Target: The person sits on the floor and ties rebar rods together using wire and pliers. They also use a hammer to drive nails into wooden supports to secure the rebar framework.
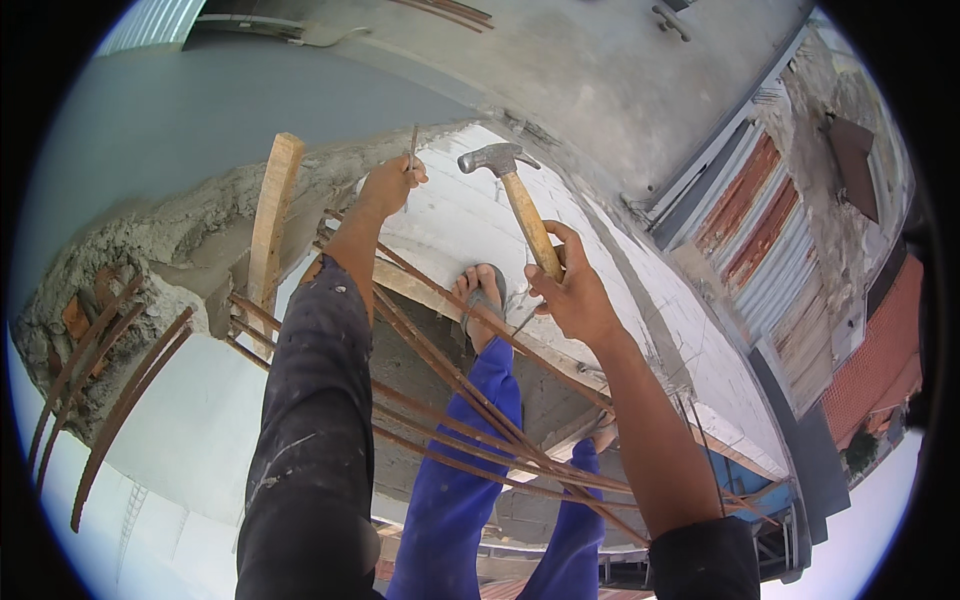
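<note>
A claw hammer with a grey metal head and a yellowish wooden handle (529, 215) is gripped low on its handle by my right hand (575, 285), its head up and clear of the wall. A short thin dark piece (527, 318) sticks out below that hand; I cannot tell what it is. Further left, my left hand (393, 187) is closed around a thin metal rod (413, 142), held roughly upright beside the rough edge of the concrete. The rod's lower end shows just under the fingers, over the white surface (450, 160).
Rusty reinforcing bars (460, 385) cross beneath my arms. One sandalled foot (484, 290) rests on the white ledge. A wooden post (273, 215) rises at the left beside broken concrete (150, 240). Corrugated roof sheets (755, 225) lie far below on the right.
</note>
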Available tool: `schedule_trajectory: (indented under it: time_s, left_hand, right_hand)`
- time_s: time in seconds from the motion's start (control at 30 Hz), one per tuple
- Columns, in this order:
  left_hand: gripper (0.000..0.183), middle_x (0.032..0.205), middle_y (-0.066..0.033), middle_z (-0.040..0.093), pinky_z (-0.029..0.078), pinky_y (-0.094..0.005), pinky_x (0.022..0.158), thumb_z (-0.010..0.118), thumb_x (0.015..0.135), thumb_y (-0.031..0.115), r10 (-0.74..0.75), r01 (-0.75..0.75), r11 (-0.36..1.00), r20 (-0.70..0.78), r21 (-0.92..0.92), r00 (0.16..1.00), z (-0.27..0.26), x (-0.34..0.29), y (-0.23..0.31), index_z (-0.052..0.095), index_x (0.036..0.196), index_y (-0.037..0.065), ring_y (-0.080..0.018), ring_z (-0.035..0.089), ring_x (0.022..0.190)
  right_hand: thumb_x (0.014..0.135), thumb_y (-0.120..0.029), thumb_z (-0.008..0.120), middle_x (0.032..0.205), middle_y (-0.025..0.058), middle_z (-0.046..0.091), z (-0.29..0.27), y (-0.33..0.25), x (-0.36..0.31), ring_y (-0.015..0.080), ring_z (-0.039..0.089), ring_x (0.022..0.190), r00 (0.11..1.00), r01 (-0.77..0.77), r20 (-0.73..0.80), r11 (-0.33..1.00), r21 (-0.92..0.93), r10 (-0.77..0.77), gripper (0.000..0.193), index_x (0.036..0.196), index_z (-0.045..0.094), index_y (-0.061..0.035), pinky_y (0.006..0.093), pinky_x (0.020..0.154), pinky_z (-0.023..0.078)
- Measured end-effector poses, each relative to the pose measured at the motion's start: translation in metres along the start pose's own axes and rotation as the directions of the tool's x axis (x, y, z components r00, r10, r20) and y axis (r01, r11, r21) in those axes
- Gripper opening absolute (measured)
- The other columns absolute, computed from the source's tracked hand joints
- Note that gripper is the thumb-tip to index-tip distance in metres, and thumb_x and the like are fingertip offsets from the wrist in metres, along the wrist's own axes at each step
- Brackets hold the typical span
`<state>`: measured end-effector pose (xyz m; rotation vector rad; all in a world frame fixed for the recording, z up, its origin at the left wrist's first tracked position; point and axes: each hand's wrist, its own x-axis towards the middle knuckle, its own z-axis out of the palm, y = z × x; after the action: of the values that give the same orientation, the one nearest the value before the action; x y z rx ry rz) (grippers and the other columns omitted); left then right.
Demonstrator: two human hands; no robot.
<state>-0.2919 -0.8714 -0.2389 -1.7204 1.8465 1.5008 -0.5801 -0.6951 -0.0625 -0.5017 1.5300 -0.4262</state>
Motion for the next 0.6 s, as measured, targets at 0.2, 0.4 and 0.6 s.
schedule_trajectory:
  time_s: [0.2,0.4,0.6]
  left_hand:
    - [0.015,0.098,-0.0034,0.079,0.053,-0.0361,0.081,0.057,0.102,0.020,-0.105,0.095,0.992,0.108,0.087,0.989,0.000,0.015,0.008,0.068,0.105,0.010,-0.0176,0.071,0.087]
    - [0.015,0.094,-0.0090,0.078,0.054,-0.0366,0.081,0.055,0.100,0.016,-0.127,0.098,0.978,0.156,0.183,0.979,0.007,0.017,0.014,0.066,0.104,0.007,-0.0188,0.073,0.087]
    - [0.016,0.092,-0.0093,0.077,0.055,-0.0376,0.080,0.053,0.101,0.014,-0.167,0.133,0.966,0.141,0.222,0.976,0.008,0.020,0.015,0.066,0.103,0.006,-0.0196,0.073,0.086]
  right_hand:
    - [0.103,-0.026,0.062,0.090,0.0230,0.069,0.004,-0.005,0.015,0.0307,0.070,0.073,0.999,0.015,0.031,0.960,-0.281,-0.007,0.059,0.154,0.035,-0.0124,0.0414,0.066,0.053]
    - [0.103,-0.023,0.060,0.103,0.0295,0.072,0.001,-0.032,0.046,0.0443,0.072,0.094,0.997,0.074,0.009,0.960,-0.271,-0.074,0.060,0.155,0.034,-0.0123,0.0501,0.082,0.054]
    - [0.101,-0.023,0.061,0.104,0.0309,0.072,-0.013,-0.050,0.076,0.0475,0.070,0.100,0.963,0.236,-0.005,0.858,-0.457,-0.268,0.059,0.154,0.039,-0.0115,0.0530,0.087,0.054]
